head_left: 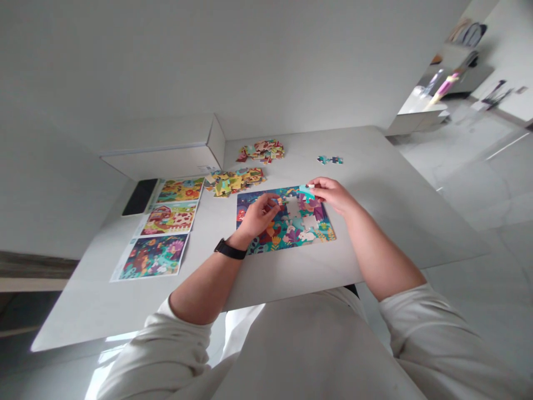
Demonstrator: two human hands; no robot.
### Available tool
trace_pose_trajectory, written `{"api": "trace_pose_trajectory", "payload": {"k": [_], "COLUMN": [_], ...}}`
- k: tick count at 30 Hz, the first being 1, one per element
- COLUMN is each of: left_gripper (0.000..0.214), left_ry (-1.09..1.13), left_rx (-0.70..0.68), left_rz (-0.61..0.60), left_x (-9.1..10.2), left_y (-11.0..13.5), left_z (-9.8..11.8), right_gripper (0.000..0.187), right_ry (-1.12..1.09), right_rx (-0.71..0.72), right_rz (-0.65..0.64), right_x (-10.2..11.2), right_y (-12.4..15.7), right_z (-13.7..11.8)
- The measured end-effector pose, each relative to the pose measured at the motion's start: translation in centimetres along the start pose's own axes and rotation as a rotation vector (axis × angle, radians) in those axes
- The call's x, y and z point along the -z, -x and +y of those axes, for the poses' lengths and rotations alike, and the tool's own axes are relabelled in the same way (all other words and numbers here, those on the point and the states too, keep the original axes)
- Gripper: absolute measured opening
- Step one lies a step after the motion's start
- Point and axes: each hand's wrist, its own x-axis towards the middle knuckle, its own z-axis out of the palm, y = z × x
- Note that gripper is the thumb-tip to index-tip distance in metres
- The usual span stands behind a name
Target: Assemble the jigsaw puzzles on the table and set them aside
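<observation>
A colourful jigsaw puzzle (291,236) lies on the table, largely assembled, with pale gaps in its middle and right side. My right hand (334,195) is at its top right corner, thumb and fingers closed on a teal puzzle piece (307,192). My left hand (260,215), with a black band at the wrist, hangs over the left part of the puzzle. Its fingers are curled and pinched together; whatever is between the fingertips is too small to make out. That hand hides part of the dark blue area and the orange figures.
Two piles of loose pieces, a nearer pile (235,181) and a farther pile (266,150), lie behind the puzzle. A few teal pieces (330,160) sit back right. At left are a picture sheet (156,255), a phone (140,197) and a white box (162,161) against the wall.
</observation>
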Motion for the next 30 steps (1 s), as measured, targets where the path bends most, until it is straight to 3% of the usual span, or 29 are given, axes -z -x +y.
{"api": "trace_pose_trajectory", "payload": {"k": [12,30], "left_gripper": [0.039,0.039], "left_ry": [-0.017,-0.021], "left_rx": [-0.011,-0.019], "left_rz": [-0.022,-0.027], "left_x": [0.03,-0.06], "left_y": [0.06,0.12], "left_z": [-0.25,0.19], "right_gripper": [0.052,0.05], "right_ry": [-0.01,-0.033], "right_rx": [0.012,0.024], "right_rz": [-0.083,-0.062], "right_x": [-0.02,-0.4], "right_y": [0.17,0.17], "right_z": [-0.03,0.32]}}
